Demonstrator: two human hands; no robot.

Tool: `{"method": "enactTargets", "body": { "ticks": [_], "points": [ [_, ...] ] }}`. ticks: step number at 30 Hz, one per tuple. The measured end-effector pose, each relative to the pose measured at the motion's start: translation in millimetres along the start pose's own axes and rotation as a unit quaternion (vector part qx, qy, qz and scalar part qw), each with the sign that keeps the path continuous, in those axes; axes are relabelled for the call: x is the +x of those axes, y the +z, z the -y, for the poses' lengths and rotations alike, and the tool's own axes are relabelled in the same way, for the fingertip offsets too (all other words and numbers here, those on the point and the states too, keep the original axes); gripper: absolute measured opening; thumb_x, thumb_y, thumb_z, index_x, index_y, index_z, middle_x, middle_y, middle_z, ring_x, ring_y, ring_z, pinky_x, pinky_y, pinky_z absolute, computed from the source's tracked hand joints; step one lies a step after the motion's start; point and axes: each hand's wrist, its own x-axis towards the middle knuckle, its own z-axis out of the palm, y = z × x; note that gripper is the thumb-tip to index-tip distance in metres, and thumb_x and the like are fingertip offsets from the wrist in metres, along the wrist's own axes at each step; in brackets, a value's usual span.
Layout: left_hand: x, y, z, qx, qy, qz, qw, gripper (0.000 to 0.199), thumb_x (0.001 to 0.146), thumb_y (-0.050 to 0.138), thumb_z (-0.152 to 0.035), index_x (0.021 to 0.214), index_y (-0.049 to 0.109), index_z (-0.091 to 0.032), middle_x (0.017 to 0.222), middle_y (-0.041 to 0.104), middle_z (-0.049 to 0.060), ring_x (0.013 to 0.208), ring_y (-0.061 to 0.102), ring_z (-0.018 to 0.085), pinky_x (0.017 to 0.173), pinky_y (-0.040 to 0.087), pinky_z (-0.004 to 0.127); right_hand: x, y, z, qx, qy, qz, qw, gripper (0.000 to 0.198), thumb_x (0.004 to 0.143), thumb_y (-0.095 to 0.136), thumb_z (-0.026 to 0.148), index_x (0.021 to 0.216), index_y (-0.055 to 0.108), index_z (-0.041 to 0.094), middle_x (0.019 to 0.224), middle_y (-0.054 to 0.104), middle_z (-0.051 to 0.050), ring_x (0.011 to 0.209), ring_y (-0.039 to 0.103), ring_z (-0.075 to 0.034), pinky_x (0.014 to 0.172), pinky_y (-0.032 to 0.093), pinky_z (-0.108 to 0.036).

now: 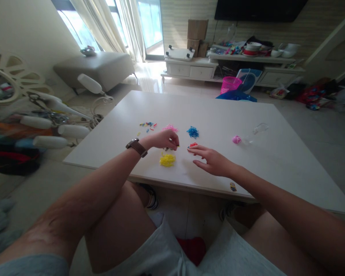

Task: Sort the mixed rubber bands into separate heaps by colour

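Observation:
My left hand [169, 140], with a brown-strapped watch on its wrist, is closed in a pinch above the table. A small yellow piece [178, 145] shows at its fingertips. My right hand [211, 158] is open, fingers stretched, its fingertips at a small red pile [193, 145] that they partly cover. Around the hands lie piles of small pieces that look like paper clips: yellow [167, 160], blue [193, 132] and pink [171, 128]. The pink one is partly behind my left hand. Further left is a loose mixed-colour scatter [148, 124].
On the white table [235, 115], a clear bottle [260, 128] and a pink cap-like object [236, 140] lie to the right. A small cartoon sticker [232, 186] is near the front edge. A lamp with white shades [74, 131] stands close at the left.

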Motion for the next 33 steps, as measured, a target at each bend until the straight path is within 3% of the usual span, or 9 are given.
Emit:
{"method": "enactTargets", "body": {
  "ticks": [7,16,29,33],
  "points": [
    [-12.6,-11.9,13.6,0.128,-0.09,0.092,0.983,0.013,0.064,0.079,-0.018,0.076,0.081,-0.02,0.074,0.077,0.001,0.07,0.068,0.015,0.063,0.045,0.021,-0.9,0.3,0.0,-0.011,-0.001,0.001,1.0,0.049,0.096,0.059,0.027,0.144,0.058,0.028,0.145,0.06,-0.009,0.134,0.058,-0.029,0.112,0.052,-0.05],
    [-9.9,-1.9,13.6,0.074,-0.137,0.137,0.978,0.012,0.056,0.083,-0.017,0.067,0.081,-0.023,0.065,0.075,0.001,0.066,0.072,0.018,0.062,0.049,0.023,-0.4,0.6,1.2,-0.028,0.006,0.017,0.999,0.049,0.096,0.058,0.027,0.145,0.057,0.028,0.146,0.06,-0.009,0.131,0.061,-0.029,0.111,0.053,-0.049],
    [-11.3,-9.1,16.5,0.079,-0.131,0.123,0.981,0.009,0.058,0.081,-0.018,0.066,0.079,-0.021,0.063,0.074,0.0,0.06,0.067,0.016,0.06,0.046,0.023,-0.3,1.3,-0.9,-0.037,0.005,0.029,0.999,0.042,0.097,0.056,0.027,0.138,0.062,0.021,0.141,0.063,-0.013,0.131,0.06,-0.03,0.111,0.052,-0.051],
    [-10.0,-21.3,30.6,0.063,-0.129,0.027,0.989,0.006,0.065,0.079,-0.02,0.069,0.076,-0.019,0.065,0.074,0.001,0.065,0.071,0.017,0.065,0.049,0.024,-0.4,1.7,-1.8,-0.043,-0.002,0.025,0.999,0.041,0.096,0.057,0.027,0.137,0.063,0.022,0.137,0.065,-0.012,0.128,0.062,-0.03,0.109,0.054,-0.05]
  ]
}}
